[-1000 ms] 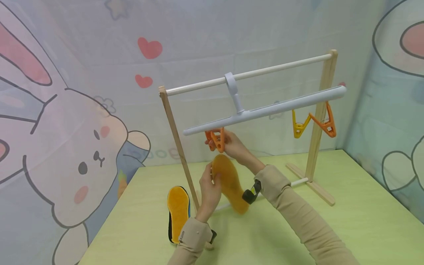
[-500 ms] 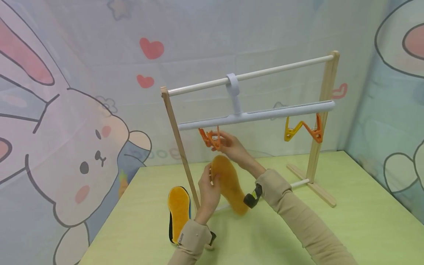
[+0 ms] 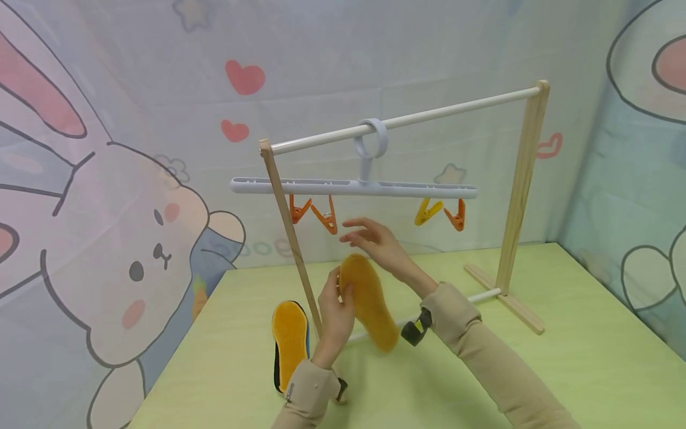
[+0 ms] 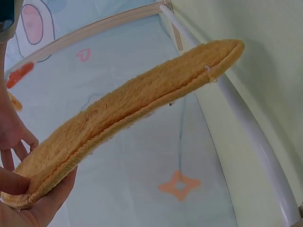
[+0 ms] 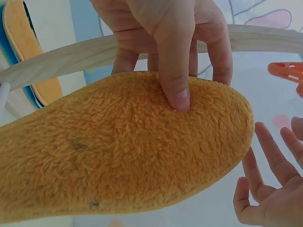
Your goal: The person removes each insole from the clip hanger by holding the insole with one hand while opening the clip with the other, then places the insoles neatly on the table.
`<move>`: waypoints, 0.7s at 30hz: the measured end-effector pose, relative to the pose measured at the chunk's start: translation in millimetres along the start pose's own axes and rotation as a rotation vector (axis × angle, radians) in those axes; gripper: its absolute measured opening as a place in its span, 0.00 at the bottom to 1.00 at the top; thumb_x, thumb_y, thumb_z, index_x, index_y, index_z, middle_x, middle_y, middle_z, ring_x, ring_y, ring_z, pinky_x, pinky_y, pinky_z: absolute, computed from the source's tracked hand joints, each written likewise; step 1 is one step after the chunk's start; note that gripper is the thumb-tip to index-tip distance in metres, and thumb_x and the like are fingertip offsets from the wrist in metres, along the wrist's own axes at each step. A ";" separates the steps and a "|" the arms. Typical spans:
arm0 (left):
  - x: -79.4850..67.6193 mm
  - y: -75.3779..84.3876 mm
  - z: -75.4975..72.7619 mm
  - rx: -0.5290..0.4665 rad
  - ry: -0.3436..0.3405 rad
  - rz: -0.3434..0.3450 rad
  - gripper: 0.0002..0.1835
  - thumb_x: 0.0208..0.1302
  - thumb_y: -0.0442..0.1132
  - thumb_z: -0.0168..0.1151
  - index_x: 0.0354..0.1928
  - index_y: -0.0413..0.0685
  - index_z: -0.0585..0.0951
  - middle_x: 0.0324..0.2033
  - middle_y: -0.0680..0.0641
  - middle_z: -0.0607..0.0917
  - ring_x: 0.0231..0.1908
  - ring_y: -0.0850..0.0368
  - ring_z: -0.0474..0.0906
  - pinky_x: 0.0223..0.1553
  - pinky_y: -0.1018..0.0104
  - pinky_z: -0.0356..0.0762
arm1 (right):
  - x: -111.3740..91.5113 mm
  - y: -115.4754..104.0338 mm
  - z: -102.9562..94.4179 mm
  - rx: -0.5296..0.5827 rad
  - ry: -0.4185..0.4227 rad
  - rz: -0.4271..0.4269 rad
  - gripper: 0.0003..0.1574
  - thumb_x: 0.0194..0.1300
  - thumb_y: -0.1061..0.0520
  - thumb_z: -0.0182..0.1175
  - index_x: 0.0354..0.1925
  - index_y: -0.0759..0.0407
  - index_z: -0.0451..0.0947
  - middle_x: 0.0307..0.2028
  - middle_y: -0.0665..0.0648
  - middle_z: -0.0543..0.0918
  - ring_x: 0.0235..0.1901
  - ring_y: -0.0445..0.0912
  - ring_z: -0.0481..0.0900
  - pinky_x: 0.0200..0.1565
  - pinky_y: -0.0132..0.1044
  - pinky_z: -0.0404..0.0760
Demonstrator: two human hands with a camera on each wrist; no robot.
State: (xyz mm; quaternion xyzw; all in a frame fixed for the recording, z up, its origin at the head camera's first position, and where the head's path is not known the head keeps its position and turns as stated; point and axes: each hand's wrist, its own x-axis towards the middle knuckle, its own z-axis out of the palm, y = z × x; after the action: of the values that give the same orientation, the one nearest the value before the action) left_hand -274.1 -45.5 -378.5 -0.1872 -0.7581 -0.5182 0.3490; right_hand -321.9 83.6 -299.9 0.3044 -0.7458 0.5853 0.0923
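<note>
My left hand [image 3: 336, 310] pinches a fuzzy orange-yellow insole [image 3: 370, 301] near its upper end, thumb on the fleece face and fingers behind, as the right wrist view shows. Just above the insole, my right hand [image 3: 377, 243] has its fingers spread and touches nothing. Left of that hand, two orange clips [image 3: 326, 219] dangle from a white hanger [image 3: 343, 187]. The hanger's ring hooks over the white top rod [image 3: 445, 113] of a wooden rack. A yellow clip [image 3: 427, 212] and another orange clip [image 3: 457, 215] hang from its right half.
A second insole [image 3: 289, 345], yellow with dark and blue edges, lies at the left of the green table [image 3: 450, 381]. The rack's wooden posts [image 3: 518, 196] stand on either side, with a low white bar [image 3: 485, 295] between them. A cartoon-printed cloth [image 3: 161, 71] hangs behind.
My right hand has let go of an orange clip and its fingers have spread. The hanger has swung round on the rod, its left end now further left. The left hand still holds the insole.
</note>
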 end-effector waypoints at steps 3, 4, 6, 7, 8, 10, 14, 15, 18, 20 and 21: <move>-0.8 1.7 -0.2 0.005 0.015 0.024 0.15 0.57 0.24 0.54 0.48 0.34 0.72 0.39 0.37 0.81 0.36 0.45 0.78 0.32 0.55 0.77 | -7.6 -2.0 -2.0 -0.060 0.037 -0.009 0.18 0.66 0.53 0.49 0.52 0.56 0.70 0.44 0.61 0.81 0.46 0.50 0.78 0.51 0.44 0.74; -1.1 2.1 -0.2 0.005 0.020 0.032 0.15 0.56 0.23 0.54 0.48 0.33 0.73 0.39 0.37 0.81 0.35 0.45 0.78 0.31 0.55 0.77 | -10.3 -2.8 -2.9 -0.080 0.053 -0.011 0.18 0.66 0.53 0.49 0.52 0.56 0.71 0.44 0.61 0.82 0.46 0.51 0.79 0.51 0.45 0.74; -2.0 3.2 -0.7 0.019 0.026 0.040 0.15 0.56 0.23 0.54 0.47 0.33 0.73 0.38 0.37 0.81 0.35 0.45 0.77 0.31 0.56 0.77 | -16.0 -4.0 -4.8 -0.126 0.083 -0.017 0.17 0.66 0.53 0.48 0.51 0.57 0.72 0.43 0.61 0.82 0.45 0.51 0.79 0.49 0.45 0.75; -2.4 3.8 -0.6 0.025 0.026 0.043 0.15 0.56 0.23 0.55 0.47 0.34 0.73 0.38 0.38 0.81 0.34 0.46 0.77 0.31 0.57 0.77 | -19.1 -4.2 -6.2 -0.151 0.097 -0.015 0.17 0.66 0.52 0.48 0.51 0.56 0.72 0.43 0.60 0.82 0.45 0.51 0.79 0.49 0.45 0.76; -2.9 4.4 -0.6 0.030 0.025 0.045 0.15 0.56 0.23 0.55 0.47 0.34 0.73 0.38 0.38 0.81 0.34 0.47 0.77 0.31 0.58 0.77 | -22.1 -3.9 -7.5 -0.172 0.108 -0.016 0.17 0.66 0.52 0.48 0.50 0.56 0.72 0.43 0.60 0.82 0.45 0.51 0.79 0.48 0.45 0.76; -3.8 5.5 -0.8 0.035 0.020 0.048 0.16 0.55 0.23 0.55 0.47 0.35 0.73 0.37 0.39 0.81 0.34 0.48 0.77 0.31 0.60 0.77 | -28.1 -3.6 -10.1 -0.208 0.123 -0.024 0.17 0.66 0.52 0.48 0.50 0.57 0.73 0.44 0.59 0.82 0.44 0.51 0.79 0.46 0.45 0.77; -5.4 8.5 -2.0 0.019 0.005 0.057 0.16 0.56 0.23 0.55 0.47 0.35 0.73 0.37 0.39 0.81 0.33 0.48 0.77 0.30 0.63 0.78 | -39.5 -3.7 -15.2 -0.269 0.136 -0.041 0.17 0.67 0.53 0.46 0.50 0.56 0.73 0.45 0.57 0.82 0.46 0.49 0.79 0.44 0.44 0.77; -5.5 9.3 -2.4 0.011 0.002 0.057 0.15 0.56 0.23 0.55 0.47 0.36 0.73 0.37 0.39 0.81 0.33 0.48 0.77 0.29 0.64 0.78 | -42.1 -4.0 -16.4 -0.282 0.139 -0.046 0.17 0.67 0.53 0.46 0.50 0.56 0.73 0.45 0.56 0.82 0.46 0.48 0.78 0.43 0.43 0.77; -5.8 11.4 -3.6 -0.007 -0.003 0.064 0.15 0.56 0.24 0.55 0.47 0.36 0.73 0.36 0.38 0.81 0.32 0.48 0.77 0.25 0.67 0.78 | -49.4 -5.7 -19.6 -0.314 0.151 -0.072 0.16 0.67 0.54 0.47 0.50 0.56 0.73 0.45 0.56 0.82 0.46 0.48 0.78 0.42 0.42 0.77; -6.0 12.2 -4.6 -0.020 -0.011 0.057 0.15 0.57 0.25 0.55 0.47 0.37 0.74 0.35 0.38 0.80 0.31 0.48 0.77 0.22 0.71 0.78 | -53.9 -7.0 -21.1 -0.327 0.156 -0.084 0.16 0.67 0.54 0.47 0.50 0.56 0.73 0.45 0.55 0.82 0.46 0.48 0.78 0.41 0.40 0.76; -6.2 12.5 -5.1 -0.023 -0.012 0.056 0.15 0.57 0.26 0.55 0.47 0.37 0.74 0.35 0.38 0.81 0.30 0.48 0.78 0.22 0.72 0.78 | -56.1 -7.7 -21.7 -0.330 0.159 -0.090 0.16 0.67 0.55 0.47 0.50 0.56 0.73 0.45 0.55 0.82 0.46 0.47 0.78 0.40 0.39 0.76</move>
State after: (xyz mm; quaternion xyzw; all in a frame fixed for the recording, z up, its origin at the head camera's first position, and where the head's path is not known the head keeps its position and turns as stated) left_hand -260.0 -44.8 -373.7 -0.2152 -0.7487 -0.5156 0.3567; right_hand -277.5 122.3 -314.9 0.2710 -0.8077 0.4725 0.2257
